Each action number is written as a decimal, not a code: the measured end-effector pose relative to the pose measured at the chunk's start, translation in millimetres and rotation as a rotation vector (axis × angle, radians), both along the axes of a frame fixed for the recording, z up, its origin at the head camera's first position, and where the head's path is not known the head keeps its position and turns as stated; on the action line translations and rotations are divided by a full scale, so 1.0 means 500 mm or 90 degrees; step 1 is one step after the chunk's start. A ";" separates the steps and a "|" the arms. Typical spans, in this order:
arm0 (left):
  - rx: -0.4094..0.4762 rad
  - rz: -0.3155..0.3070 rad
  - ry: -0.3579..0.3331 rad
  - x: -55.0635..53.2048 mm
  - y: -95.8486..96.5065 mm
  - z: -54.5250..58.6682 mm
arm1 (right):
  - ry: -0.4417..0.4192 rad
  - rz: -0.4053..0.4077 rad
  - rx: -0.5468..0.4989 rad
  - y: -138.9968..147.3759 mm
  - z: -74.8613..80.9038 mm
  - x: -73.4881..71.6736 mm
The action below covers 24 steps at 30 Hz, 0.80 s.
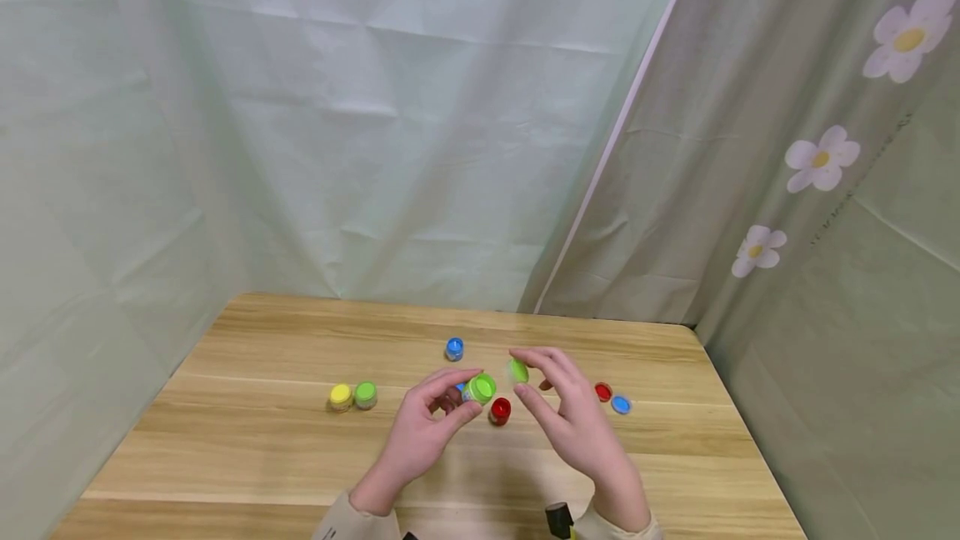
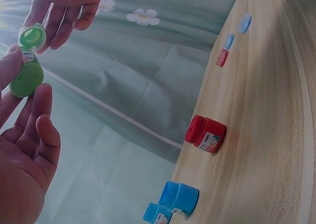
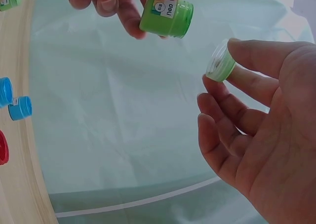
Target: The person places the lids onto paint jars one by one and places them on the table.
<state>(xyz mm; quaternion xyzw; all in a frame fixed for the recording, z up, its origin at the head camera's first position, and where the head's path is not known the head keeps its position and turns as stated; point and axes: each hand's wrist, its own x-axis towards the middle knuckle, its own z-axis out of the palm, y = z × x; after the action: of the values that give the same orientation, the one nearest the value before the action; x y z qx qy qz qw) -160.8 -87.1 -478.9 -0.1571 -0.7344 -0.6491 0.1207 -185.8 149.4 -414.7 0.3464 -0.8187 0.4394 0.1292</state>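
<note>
My left hand (image 1: 423, 423) pinches a small green jar (image 1: 480, 390) between thumb and fingers, its open mouth turned toward the right hand. In the right wrist view this jar (image 3: 167, 16) is tilted on its side and bears a white label. A green lid (image 3: 220, 61) with a clear rim is pinched between the thumb and fingers of my right hand (image 1: 573, 419). Lid and jar are apart, a short gap between them, both above the table. Below stand an uncapped red jar (image 1: 500, 412) and a blue jar (image 2: 180, 198), the latter mostly behind my left hand in the head view.
Farther back is another blue jar (image 1: 454, 348). At left, a yellow-topped jar (image 1: 341, 397) stands beside a green-topped jar (image 1: 366, 395). Right of my hands lie a red lid (image 1: 603, 392) and a blue lid (image 1: 621, 404); the left wrist view shows a second blue lid (image 2: 244, 23). Curtains surround the wooden table (image 1: 262, 457).
</note>
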 end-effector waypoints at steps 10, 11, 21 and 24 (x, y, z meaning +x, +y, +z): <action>0.004 -0.001 -0.006 0.002 0.000 -0.001 | -0.007 0.001 0.002 0.005 -0.002 -0.001; 0.005 -0.002 -0.004 0.002 0.000 -0.001 | -0.008 0.003 0.002 0.005 -0.002 -0.002; 0.016 -0.001 -0.008 0.004 0.003 0.002 | -0.010 0.036 0.023 -0.002 -0.001 0.004; 0.015 0.000 -0.011 0.005 0.004 0.004 | -0.006 0.044 0.030 -0.006 -0.002 0.005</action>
<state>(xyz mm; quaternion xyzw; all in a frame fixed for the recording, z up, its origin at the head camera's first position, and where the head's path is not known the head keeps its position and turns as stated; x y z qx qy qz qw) -158.1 -85.1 -476.8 -0.1500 -0.7277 -0.6591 0.1158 -183.3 146.5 -415.7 0.3756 -0.8167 0.4259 0.1022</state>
